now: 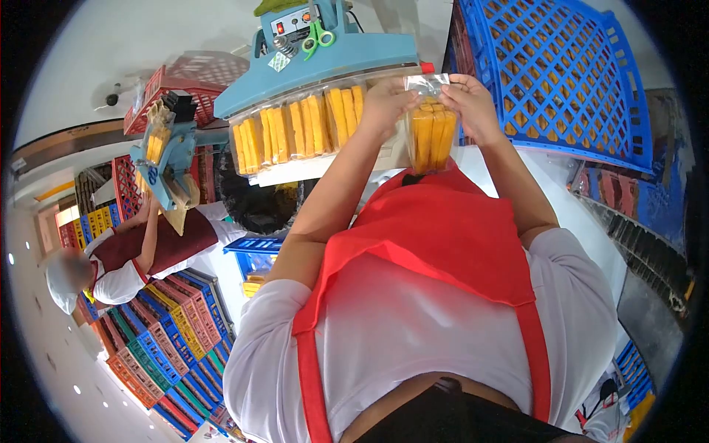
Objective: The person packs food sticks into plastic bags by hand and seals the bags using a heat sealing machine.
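Note:
My left hand (387,108) and my right hand (473,108) pinch the two upper corners of a clear plastic bag (432,136) packed with yellow-orange sticks of food. The bag hangs upright in front of my red apron, at the right end of a blue heat sealer (325,59). Several similar filled bags (295,129) stand in a row along the sealer's front edge, left of my hands. Green-handled scissors (317,38) rest on the sealer near its switch. My fingers hide part of the bag's top edge.
A blue plastic crate (561,74) full of similar pieces stands to the right. On the left, another person (148,247) works at a second blue sealer (173,166). A black-lined bin (258,196) sits below my sealer. Stacked coloured crates (166,340) fill the lower left.

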{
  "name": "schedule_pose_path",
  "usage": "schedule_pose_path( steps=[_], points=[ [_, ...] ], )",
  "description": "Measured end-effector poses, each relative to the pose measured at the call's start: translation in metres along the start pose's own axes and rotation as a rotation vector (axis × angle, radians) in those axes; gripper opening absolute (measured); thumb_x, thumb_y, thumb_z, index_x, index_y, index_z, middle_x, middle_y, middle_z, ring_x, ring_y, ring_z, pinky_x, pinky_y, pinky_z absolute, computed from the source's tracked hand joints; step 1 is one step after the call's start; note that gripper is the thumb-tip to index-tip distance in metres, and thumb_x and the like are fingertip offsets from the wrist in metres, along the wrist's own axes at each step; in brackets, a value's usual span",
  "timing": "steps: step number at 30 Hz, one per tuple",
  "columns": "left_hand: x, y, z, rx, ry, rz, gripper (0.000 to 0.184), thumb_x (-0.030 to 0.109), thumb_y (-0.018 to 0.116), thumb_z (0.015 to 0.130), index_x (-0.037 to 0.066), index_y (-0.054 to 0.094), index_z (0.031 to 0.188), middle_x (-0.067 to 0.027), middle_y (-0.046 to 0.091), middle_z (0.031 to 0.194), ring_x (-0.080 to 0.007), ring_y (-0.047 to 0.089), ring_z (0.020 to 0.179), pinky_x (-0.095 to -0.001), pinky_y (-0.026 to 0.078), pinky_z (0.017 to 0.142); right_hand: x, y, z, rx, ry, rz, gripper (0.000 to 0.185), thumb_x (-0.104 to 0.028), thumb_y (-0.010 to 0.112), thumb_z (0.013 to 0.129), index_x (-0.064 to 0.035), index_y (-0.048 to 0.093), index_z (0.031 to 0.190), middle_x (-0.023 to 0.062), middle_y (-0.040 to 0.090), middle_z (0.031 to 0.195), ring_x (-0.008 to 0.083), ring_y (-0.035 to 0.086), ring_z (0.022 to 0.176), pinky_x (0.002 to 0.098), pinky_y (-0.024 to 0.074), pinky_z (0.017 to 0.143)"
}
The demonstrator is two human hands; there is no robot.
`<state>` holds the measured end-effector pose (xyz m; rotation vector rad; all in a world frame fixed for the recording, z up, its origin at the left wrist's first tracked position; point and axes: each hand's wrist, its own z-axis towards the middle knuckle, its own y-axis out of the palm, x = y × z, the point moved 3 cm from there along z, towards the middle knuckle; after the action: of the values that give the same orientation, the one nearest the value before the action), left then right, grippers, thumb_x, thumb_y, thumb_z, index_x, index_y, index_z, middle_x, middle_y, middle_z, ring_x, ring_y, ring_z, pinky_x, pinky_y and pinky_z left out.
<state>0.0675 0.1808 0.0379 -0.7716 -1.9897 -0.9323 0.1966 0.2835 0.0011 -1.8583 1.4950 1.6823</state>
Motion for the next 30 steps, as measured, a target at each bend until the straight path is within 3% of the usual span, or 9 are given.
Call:
schedule_pose_path(
  steps=[4, 7, 9, 12, 15, 20, 22, 24, 30],
  points=[
    [-0.016, -0.013, 0.006, 0.089, 0.121, 0.176, 0.015, 0.0, 0.055, 0.077, 0.003, 0.053, 0.092, -0.0048, 0.054, 0.084, -0.0137, 0.055, 0.08, -0.0203, 0.045, 0.07, -0.005, 0.002, -0.001, -0.021, -0.107, -0.17, 0.018, -0.006, 0.06, 0.074, 0.001, 0.055, 0.09, 0.0041, 0.058, 0.078, 0.0078, 0.053, 0.07, 0.0197, 0.0414, 0.065],
    [-0.012, -0.015, 0.004, 0.006, 0.269, 0.397, 0.011, 0.0, 0.054, 0.078, 0.004, 0.059, 0.086, -0.002, 0.055, 0.08, -0.0101, 0.054, 0.077, -0.0201, 0.043, 0.069, -0.006, 0.004, -0.001, -0.04, -0.127, -0.153, 0.014, -0.007, 0.059, 0.076, 0.0001, 0.057, 0.088, 0.0021, 0.058, 0.077, 0.0061, 0.052, 0.068, 0.0191, 0.0398, 0.064],
    [-0.003, -0.006, 0.003, -0.212, 0.349, 0.529, 0.013, 0.002, 0.053, 0.078, 0.004, 0.063, 0.087, 0.001, 0.057, 0.081, -0.0073, 0.052, 0.073, -0.0207, 0.042, 0.069, -0.002, 0.0, 0.003, -0.061, -0.107, -0.124, 0.016, -0.009, 0.058, 0.077, 0.0, 0.057, 0.089, 0.0015, 0.058, 0.077, 0.006, 0.051, 0.067, 0.0188, 0.0394, 0.063],
    [0.005, -0.003, 0.009, -0.405, 0.182, 0.681, 0.02, 0.006, 0.054, 0.079, 0.004, 0.062, 0.097, 0.0023, 0.059, 0.082, -0.0061, 0.051, 0.072, -0.0198, 0.042, 0.069, -0.003, 0.003, 0.004, -0.092, -0.063, -0.111, 0.018, -0.013, 0.057, 0.078, -0.0003, 0.057, 0.092, 0.0006, 0.058, 0.077, 0.0058, 0.051, 0.067, 0.0181, 0.0384, 0.061],
    [0.011, -0.001, 0.007, -0.323, 0.019, 0.74, 0.024, 0.009, 0.057, 0.079, 0.006, 0.06, 0.103, 0.0021, 0.06, 0.084, -0.0061, 0.052, 0.074, -0.0202, 0.043, 0.069, -0.003, 0.004, 0.009, -0.098, -0.068, -0.126, 0.02, -0.015, 0.057, 0.079, -0.0006, 0.057, 0.093, 0.0001, 0.057, 0.077, 0.0057, 0.05, 0.068, 0.0183, 0.0378, 0.061],
    [0.008, -0.005, 0.011, -0.24, 0.18, 0.725, 0.023, 0.011, 0.059, 0.078, 0.007, 0.061, 0.1, 0.0012, 0.061, 0.086, -0.0057, 0.052, 0.075, -0.0201, 0.043, 0.069, -0.007, 0.011, -0.001, -0.153, -0.109, -0.013, 0.018, -0.016, 0.057, 0.08, -0.0012, 0.058, 0.089, 0.0002, 0.057, 0.078, 0.0066, 0.05, 0.07, 0.0195, 0.0395, 0.063],
    [0.016, 0.0, 0.004, -0.197, 0.19, 0.801, 0.022, 0.011, 0.059, 0.078, 0.007, 0.062, 0.099, 0.0007, 0.061, 0.087, -0.0056, 0.052, 0.076, -0.0201, 0.043, 0.069, 0.006, 0.001, -0.003, -0.344, 0.072, -0.297, 0.018, -0.018, 0.058, 0.079, -0.0007, 0.06, 0.084, 0.0007, 0.057, 0.076, 0.0077, 0.051, 0.071, 0.0201, 0.0398, 0.065],
    [0.022, 0.006, -0.001, -0.183, 0.251, 0.846, 0.019, 0.011, 0.059, 0.078, 0.004, 0.063, 0.096, 0.0002, 0.061, 0.087, -0.006, 0.052, 0.076, -0.0197, 0.043, 0.069, 0.004, -0.001, 0.006, -0.318, 0.032, -0.347, 0.02, -0.02, 0.058, 0.078, 0.0001, 0.061, 0.082, 0.0008, 0.056, 0.073, 0.0077, 0.049, 0.067, 0.0207, 0.0378, 0.061],
    [0.002, -0.02, 0.025, -0.271, 0.036, 0.572, 0.026, 0.011, 0.06, 0.076, 0.005, 0.06, 0.101, -0.0008, 0.06, 0.087, -0.007, 0.052, 0.076, -0.0197, 0.043, 0.066, 0.004, 0.005, 0.009, -0.239, 0.058, -0.402, 0.026, -0.023, 0.06, 0.076, 0.0025, 0.061, 0.079, 0.0018, 0.055, 0.068, 0.0079, 0.046, 0.062, 0.0215, 0.0356, 0.056]
  ],
)
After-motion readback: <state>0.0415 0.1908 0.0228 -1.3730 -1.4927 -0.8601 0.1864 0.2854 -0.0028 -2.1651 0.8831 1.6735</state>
